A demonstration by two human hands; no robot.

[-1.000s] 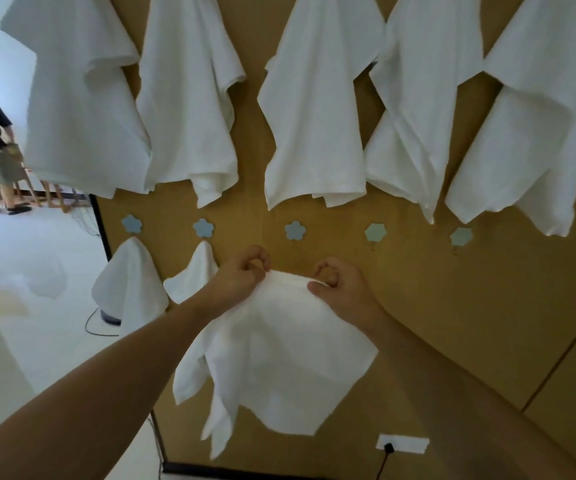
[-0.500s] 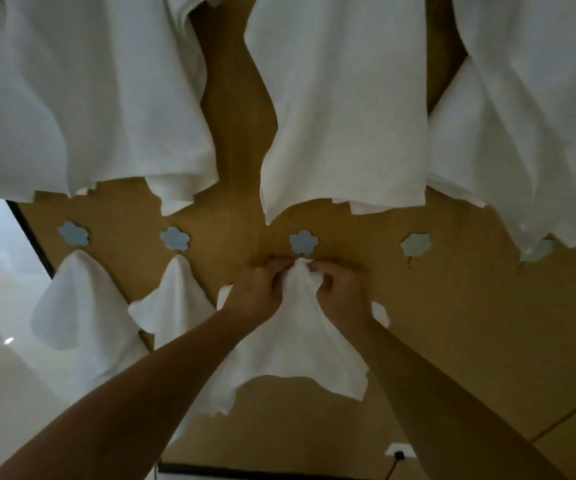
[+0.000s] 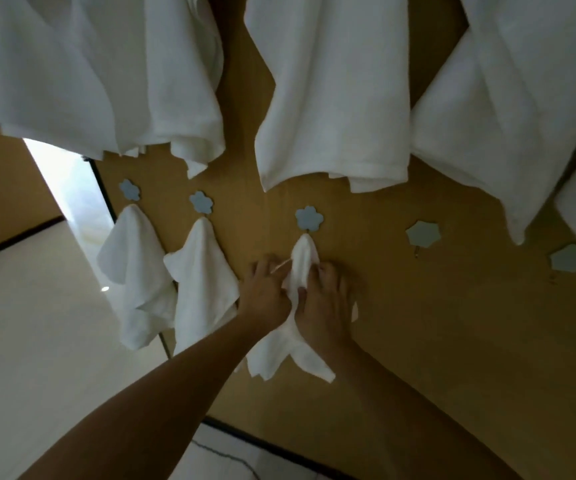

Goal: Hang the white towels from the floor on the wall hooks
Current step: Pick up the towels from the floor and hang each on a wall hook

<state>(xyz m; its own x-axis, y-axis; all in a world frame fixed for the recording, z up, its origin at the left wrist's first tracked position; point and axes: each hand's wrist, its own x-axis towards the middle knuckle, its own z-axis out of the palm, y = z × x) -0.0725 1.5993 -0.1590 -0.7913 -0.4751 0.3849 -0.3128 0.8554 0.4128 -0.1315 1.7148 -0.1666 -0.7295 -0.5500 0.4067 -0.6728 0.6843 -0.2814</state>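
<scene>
Now the small white towel point(image 3: 301, 261) hangs by its peak from the third flower hook point(image 3: 309, 218), long axis straight down the wall. Left hand point(image 3: 266, 292) and right hand point(image 3: 324, 299) sit just below that hook, one each side, fingers curled into the bunched cloth. Each grip pinches the towel, level, equally near. Release likely next: peak looks caught, though the hook tip itself is hidden. Two towels already hang left of that hook; free hook point(image 3: 422, 233) lies right.
</scene>
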